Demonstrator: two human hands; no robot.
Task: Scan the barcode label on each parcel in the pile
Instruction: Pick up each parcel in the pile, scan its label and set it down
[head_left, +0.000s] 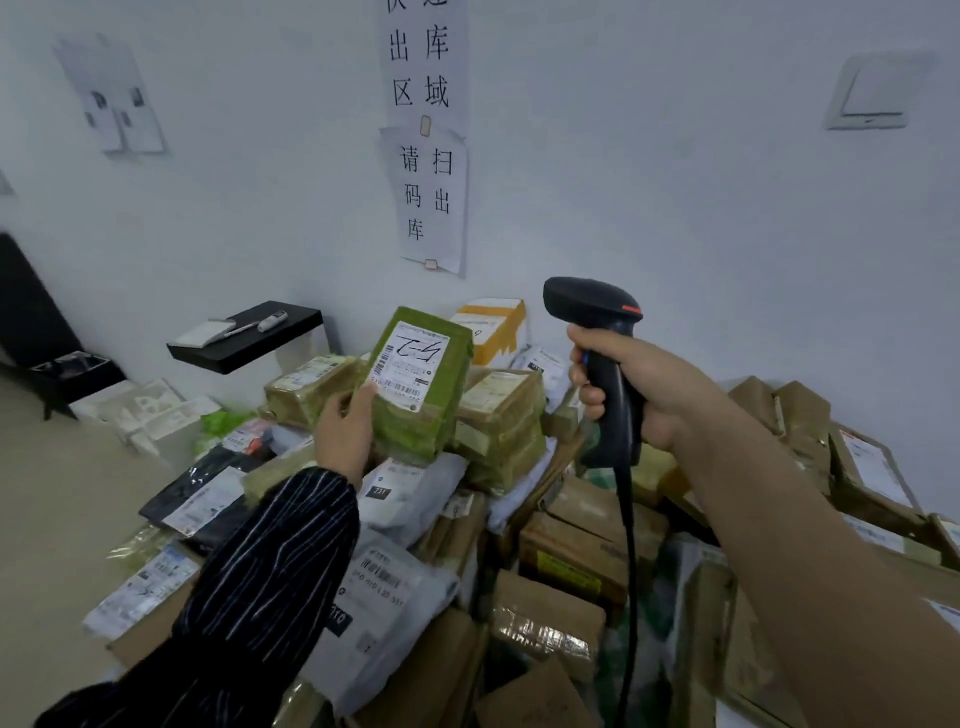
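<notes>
Green wrapped parcel (426, 415): your left hand (345, 434) grips it at the lower left edge. The thumb lies on the front face just beside the lower corner of the white barcode label (408, 371), and the other fingers are hidden behind. The parcel stands upright, slightly tilted, with the label facing you. Whether its lower end rests on the pile cannot be told. The label carries printed barcodes and a handwritten black mark.

Black handheld barcode scanner (597, 332): your right hand (639, 389) holds it with the fingers curled round the handle. Its head sits above your knuckles and points left toward the parcel without touching it. A black cable (628, 545) hangs from the handle's base.

Striped dark sleeve (260, 571): it covers your left forearm up to the wrist.

Below both hands:
- a taped bundle of brownish packets (501, 426), just right of the green parcel
- grey poly mailers (395, 587)
- brown cardboard boxes (571, 551)
- a black mailer (208, 493), to the left

Beyond your fingertips:
- a yellow-and-white box (493, 325) against the wall
- a black shelf (249, 338) to the left, with a pen and a pad on it
- paper signs (428, 197) with Chinese characters, taped to the white wall above
</notes>
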